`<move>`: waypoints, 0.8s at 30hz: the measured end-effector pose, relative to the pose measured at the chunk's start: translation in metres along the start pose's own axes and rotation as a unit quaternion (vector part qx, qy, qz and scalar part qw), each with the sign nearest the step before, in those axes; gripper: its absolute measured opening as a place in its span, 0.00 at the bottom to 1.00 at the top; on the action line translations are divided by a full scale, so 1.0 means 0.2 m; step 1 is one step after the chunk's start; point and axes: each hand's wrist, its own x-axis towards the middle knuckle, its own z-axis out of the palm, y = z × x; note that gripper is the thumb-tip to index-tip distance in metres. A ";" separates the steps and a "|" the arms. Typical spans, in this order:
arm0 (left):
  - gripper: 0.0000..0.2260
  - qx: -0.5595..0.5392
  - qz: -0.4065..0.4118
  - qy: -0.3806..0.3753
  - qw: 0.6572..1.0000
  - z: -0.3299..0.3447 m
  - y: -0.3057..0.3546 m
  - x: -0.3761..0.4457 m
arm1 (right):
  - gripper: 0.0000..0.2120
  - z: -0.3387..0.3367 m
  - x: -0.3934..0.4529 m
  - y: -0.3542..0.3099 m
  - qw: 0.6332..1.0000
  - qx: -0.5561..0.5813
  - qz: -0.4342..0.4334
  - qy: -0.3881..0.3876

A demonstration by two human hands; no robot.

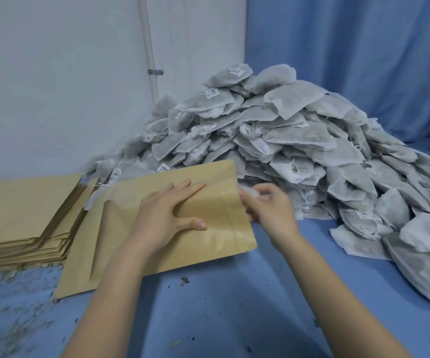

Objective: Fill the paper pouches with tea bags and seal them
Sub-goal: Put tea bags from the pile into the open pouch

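A brown paper pouch [208,244] lies flat on the blue surface, its mouth pointing right. My left hand [167,215] presses on it with straight, spread fingers. My right hand [268,205] is at the pouch's open right edge, blurred, with curled fingers that seem to pinch something white; whether that is a tea bag or the pouch edge I cannot tell. A large heap of grey-white tea bags [286,140] rises just behind and to the right of the pouch.
A stack of flat brown pouches [22,215] sits at the left. Loose tea crumbs [15,319] litter the blue table [260,306] in front. A white wall with a pipe [149,47] and a blue curtain [363,47] stand behind.
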 end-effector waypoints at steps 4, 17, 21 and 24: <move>0.38 0.033 0.004 -0.011 0.999 -0.01 -0.02 0.01 | 0.21 0.03 0.01 0.03 0.973 -0.188 -0.014 -0.136; 0.37 0.085 -0.001 -0.038 0.996 0.05 -0.07 0.03 | 0.21 -0.24 0.15 0.31 0.754 -0.594 -0.269 0.085; 0.37 0.091 -0.006 -0.033 0.995 0.04 -0.07 0.03 | 0.02 -0.20 0.08 0.19 0.913 -0.248 -0.252 0.203; 0.38 0.090 -0.007 -0.024 0.996 0.04 -0.07 0.03 | 0.15 -0.16 0.06 0.06 0.967 0.055 -0.123 0.216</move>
